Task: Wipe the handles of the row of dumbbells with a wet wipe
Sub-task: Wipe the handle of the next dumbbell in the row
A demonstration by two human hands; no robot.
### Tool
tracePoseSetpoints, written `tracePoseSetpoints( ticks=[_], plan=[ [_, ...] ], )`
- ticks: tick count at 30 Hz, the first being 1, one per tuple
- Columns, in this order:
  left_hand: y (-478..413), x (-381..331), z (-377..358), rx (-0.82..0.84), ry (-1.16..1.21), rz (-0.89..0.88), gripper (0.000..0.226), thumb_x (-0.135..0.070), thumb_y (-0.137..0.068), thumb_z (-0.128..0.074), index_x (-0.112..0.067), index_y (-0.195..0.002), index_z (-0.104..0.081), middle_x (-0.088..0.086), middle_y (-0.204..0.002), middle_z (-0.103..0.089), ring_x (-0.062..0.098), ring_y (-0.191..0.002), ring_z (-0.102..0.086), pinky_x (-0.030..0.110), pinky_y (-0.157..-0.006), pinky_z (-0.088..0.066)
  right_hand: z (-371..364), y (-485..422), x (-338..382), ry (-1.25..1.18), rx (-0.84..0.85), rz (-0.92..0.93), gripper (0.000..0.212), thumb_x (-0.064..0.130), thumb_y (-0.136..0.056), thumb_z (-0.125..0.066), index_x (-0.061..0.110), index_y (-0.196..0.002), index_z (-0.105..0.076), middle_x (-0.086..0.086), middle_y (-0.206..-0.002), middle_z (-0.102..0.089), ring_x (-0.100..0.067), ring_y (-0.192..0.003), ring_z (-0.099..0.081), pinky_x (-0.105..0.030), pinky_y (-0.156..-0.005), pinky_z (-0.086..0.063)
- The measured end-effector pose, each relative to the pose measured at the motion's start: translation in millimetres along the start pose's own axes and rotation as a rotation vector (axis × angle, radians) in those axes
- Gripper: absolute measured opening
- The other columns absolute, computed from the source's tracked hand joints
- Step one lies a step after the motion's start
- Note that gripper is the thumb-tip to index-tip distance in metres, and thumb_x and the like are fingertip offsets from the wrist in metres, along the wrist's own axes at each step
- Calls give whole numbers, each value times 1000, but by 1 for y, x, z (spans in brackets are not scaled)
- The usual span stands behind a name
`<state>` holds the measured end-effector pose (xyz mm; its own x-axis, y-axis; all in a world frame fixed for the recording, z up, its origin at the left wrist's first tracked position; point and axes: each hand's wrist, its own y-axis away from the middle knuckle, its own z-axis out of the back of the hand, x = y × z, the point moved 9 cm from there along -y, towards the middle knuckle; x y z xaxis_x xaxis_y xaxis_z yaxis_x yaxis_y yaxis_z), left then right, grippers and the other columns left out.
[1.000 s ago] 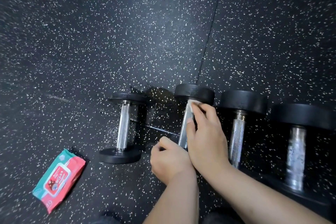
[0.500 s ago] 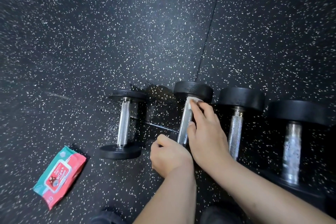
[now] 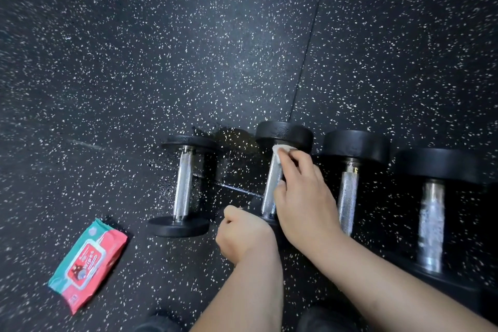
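Note:
Several black dumbbells with chrome knurled handles lie side by side on the floor. My right hand [image 3: 304, 194] is wrapped over the handle of the second dumbbell [image 3: 270, 191], pressing a white wet wipe [image 3: 279, 152] against its far end, just under the far black head [image 3: 284, 133]. My left hand [image 3: 244, 234] is closed over that dumbbell's near head, which is hidden beneath it. The smallest dumbbell [image 3: 183, 183] lies to the left, and two bigger ones [image 3: 347, 197] [image 3: 431, 221] lie to the right.
A red and teal pack of wipes [image 3: 87, 259] lies on the floor at the lower left. The floor is black rubber matting with white speckles [image 3: 188, 48], with a seam [image 3: 307, 62] running away from the dumbbells. A dark shape, perhaps my knees, fills the bottom edge.
My right hand has slid the wipe up the second dumbbell's handle toward its far head. My left hand has stayed on the near end.

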<state>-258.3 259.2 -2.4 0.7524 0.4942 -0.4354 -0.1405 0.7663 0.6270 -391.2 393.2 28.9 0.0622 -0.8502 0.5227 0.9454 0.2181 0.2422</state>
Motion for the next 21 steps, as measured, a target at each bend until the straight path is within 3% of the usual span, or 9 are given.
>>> tracePoseSetpoints(
  ticks=[3, 8, 10, 14, 18, 21],
  plan=[
    [4, -1, -1, -11, -53, -48, 41, -30, -99, -36, -11, -70, -59, 14, -91, -62, 40, -94, -56, 42, -81, -42, 0, 0, 2, 184, 3, 53, 69, 28, -96, -47, 25, -163, -30, 4, -153, -37, -25, -117, -52, -44, -92, -52],
    [5, -4, -1, -26, -80, -72, 40, -30, -97, -37, -12, -69, -60, 10, -83, -62, 41, -92, -57, 44, -80, -45, -6, 5, -10, -43, 47, -62, 70, 23, -98, -48, 25, -165, -28, 6, -161, -30, -22, -135, -44, -43, -109, -47],
    [6, -6, -1, -17, -83, -82, 41, -30, -97, -37, -13, -69, -61, 6, -78, -59, 40, -92, -57, 43, -79, -43, -4, 3, -5, 15, 39, -29, 70, 25, -98, -48, 25, -165, -28, 6, -159, -32, -23, -131, -46, -43, -103, -49],
    [7, -7, 0, -11, -114, -104, 43, -30, -98, -36, -12, -72, -65, 7, -81, -62, 39, -92, -57, 42, -77, -43, -1, -2, 2, 223, 36, 55, 73, 31, -91, -44, 24, -163, -31, 3, -152, -39, -25, -121, -51, -43, -90, -51],
    [6, -9, -1, -7, -141, -125, 43, -32, -97, -34, -15, -74, -67, 10, -89, -65, 39, -98, -56, 45, -84, -46, -6, 2, -9, 3, 36, -30, 71, 21, -94, -48, 23, -163, -32, 4, -158, -34, -25, -133, -47, -45, -106, -49],
    [6, -11, -1, -4, -147, -139, 44, -33, -97, -34, -15, -76, -68, 9, -89, -64, 39, -100, -55, 46, -86, -47, -4, 1, -7, 50, 39, -15, 71, 23, -93, -48, 24, -162, -32, 4, -155, -36, -25, -128, -49, -44, -102, -50]
  ],
)
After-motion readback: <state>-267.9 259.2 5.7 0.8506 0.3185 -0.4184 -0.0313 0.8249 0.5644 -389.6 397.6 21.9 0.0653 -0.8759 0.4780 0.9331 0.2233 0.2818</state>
